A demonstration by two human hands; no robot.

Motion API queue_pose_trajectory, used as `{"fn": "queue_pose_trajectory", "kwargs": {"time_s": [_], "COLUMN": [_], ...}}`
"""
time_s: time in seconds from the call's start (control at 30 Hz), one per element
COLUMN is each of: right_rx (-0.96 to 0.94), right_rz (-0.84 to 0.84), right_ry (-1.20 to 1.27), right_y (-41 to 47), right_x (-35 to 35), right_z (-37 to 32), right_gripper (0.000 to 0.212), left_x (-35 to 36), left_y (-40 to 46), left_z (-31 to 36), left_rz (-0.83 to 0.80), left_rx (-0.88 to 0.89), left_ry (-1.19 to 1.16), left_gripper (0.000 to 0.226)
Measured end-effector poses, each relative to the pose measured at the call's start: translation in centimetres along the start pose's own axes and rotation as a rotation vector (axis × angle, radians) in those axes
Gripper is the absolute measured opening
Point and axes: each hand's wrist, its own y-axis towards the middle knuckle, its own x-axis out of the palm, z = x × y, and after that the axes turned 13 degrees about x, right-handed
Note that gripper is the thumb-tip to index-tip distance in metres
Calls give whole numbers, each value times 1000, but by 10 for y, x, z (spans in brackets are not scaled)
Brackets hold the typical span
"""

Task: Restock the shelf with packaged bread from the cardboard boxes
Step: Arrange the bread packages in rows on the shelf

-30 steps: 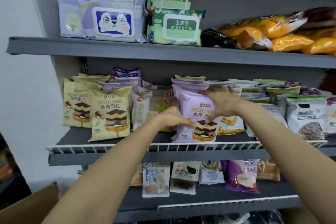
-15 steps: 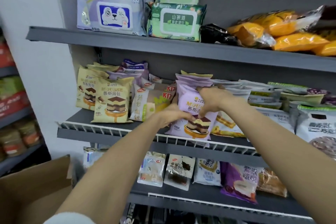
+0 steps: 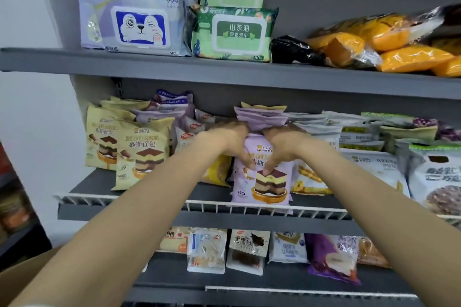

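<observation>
Both hands are up at the middle shelf (image 3: pixel 154 189), working the same purple bread pack (image 3: pixel 264 182), which stands upright at the front of the shelf, its lower edge against the white wire rail (image 3: pixel 124 200). The left hand (image 3: pixel 224 142) has its fingers curled over the pack's upper left corner, with fingertips pressing down on its front face, so it grips the pack. The right hand (image 3: pixel 284 143) grips the upper right part in the same way, fingers bent and fingertips pushing into the printed cake picture. Behind this pack a row of more purple packs (image 3: pixel 259 117) stands in a stack. To the left stand yellow bread packs (image 3: pixel 142 152), and to the right white and grey packs (image 3: pixel 374 169). A corner of a cardboard box (image 3: pixel 27 271) shows at the lower left, below the left forearm.
</observation>
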Motion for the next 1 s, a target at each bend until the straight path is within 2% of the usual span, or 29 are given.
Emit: {"fn": "queue_pose_trajectory", "kwargs": {"time_s": [0.17,0.23,0.3,0.37,0.43,0.5,0.57,0.63,0.67,0.77,0.9,1.0], "right_rx": [20,30,35,63,144,237,274,218,186,154,108,6], "right_rz": [-89,-81,-13,118,226,280,262,195,160,168,131,-2], "right_ry": [36,24,23,-11,-16,140,471,748,811,836,835,969], "right_y": [9,7,2,-7,-17,-26,-31,-33,-34,-34,-33,-40], "right_x": [-6,-6,-4,1,7,18,33,47,52,60,61,62], "right_z": [-4,-5,-6,-4,0,3,6,11,12,13,19,38], "right_gripper": [108,108,111,116,124,129,130,133,136,138,137,126], "left_x": [5,5,5,7,12,18,25,33,37,43,36,36], "left_y": [3,2,-5,-14,-20,-23,-27,-29,-28,-25,-24,-25], "left_z": [-13,-11,-6,3,12,20,28,31,31,30,37,56], "left_rz": [-64,-61,-11,104,220,244,165,117,126,159,89,215], "left_rx": [-26,-16,2,38,114,193,209,181,165,126,96,152], "left_ry": [-97,-85,45,262,366,371,385,423,438,415,344,316], "left_gripper": [116,117,112,109,108,114,128,142,145,146,142,127]}}
